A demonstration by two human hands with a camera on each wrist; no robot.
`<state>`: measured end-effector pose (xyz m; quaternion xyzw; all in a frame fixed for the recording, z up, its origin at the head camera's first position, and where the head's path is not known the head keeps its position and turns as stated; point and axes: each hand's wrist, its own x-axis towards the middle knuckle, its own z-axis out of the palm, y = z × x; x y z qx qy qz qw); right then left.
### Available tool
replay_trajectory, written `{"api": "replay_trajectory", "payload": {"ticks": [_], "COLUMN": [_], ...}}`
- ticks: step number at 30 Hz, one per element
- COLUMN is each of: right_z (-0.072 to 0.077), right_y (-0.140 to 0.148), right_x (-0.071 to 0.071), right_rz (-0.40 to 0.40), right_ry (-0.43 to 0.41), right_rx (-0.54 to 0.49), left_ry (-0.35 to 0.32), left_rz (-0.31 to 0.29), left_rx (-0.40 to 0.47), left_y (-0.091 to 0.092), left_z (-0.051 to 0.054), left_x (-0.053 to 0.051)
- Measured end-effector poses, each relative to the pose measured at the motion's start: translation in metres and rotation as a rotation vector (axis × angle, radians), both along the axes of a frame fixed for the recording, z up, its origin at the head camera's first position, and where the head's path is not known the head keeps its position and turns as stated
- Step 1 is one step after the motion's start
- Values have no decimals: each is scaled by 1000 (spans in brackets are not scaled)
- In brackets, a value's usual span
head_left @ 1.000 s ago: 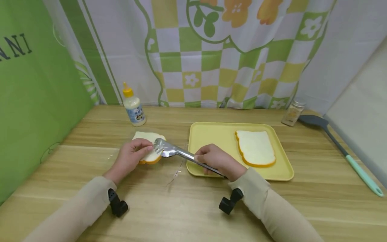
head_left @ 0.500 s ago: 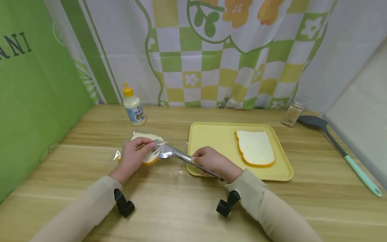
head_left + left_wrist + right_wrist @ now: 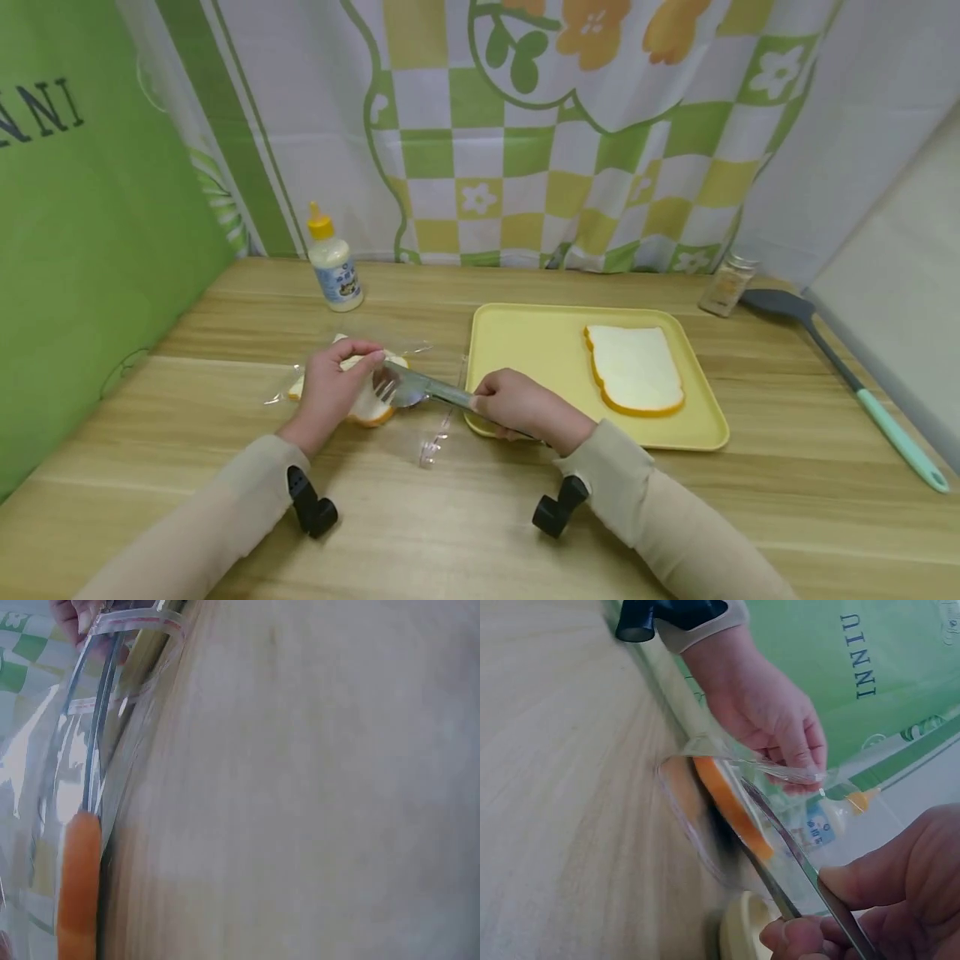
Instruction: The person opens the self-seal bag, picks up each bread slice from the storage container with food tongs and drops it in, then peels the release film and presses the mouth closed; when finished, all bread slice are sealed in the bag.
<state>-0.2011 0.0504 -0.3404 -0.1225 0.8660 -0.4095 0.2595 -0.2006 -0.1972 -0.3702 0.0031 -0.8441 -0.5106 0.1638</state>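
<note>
In the head view a bread slice (image 3: 372, 408) with an orange crust lies inside a clear plastic bag (image 3: 433, 446) on the table's left side. My left hand (image 3: 330, 385) pinches the bag's upper edge between thumb and fingers, partly covering the slice. Metal tongs (image 3: 427, 389) are in my right hand (image 3: 521, 404), their ends inside the bag. From the right wrist, one arm of the tongs (image 3: 802, 862) passes above the slice (image 3: 731, 806) and the other below it. Whether they clamp it I cannot tell. The left wrist view shows the crust (image 3: 79, 885) at the tongs' ends.
A yellow tray (image 3: 525, 342) under my right hand bears another bread slice (image 3: 633, 368). Behind stands a squeeze bottle (image 3: 335, 271) with a yellow cap. At the right are a seasoning jar (image 3: 729, 285) and a spatula (image 3: 847, 375) with a mint handle. A patterned curtain hangs behind the table.
My left hand has shifted slightly right, still pinching the bag. My right hand has moved a little left with the tongs, which have turned more edge-on. The bagged slice has shifted slightly.
</note>
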Motion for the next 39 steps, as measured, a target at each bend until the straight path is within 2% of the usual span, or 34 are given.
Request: {"api": "replay_trajectory", "payload": {"ticks": [8,12,17,23,32,39], "right_z": [9,18,29,34,30,24], "right_y": [32,58,91,136,193,233], "right_x": [1,1,0,1,1,3], "right_rz": [-9,-5,-1,5,-110,-197], "right_ry": [-4,16,36,47,61,78], "right_rx": [-45,-42,-57,-121,-151,-150], "left_ry": [0,41,112,124,137,155], "left_rz": [17,20,-5,-35,-89,-103], "left_rx": [-22,-55,-126,-163,-145,-166], "left_y": [-9,-13,-16,-17,-16,-14], "left_z": [3,7,11,9,10,11], "left_x": [0,-1,-3,-7,-6,-5]}}
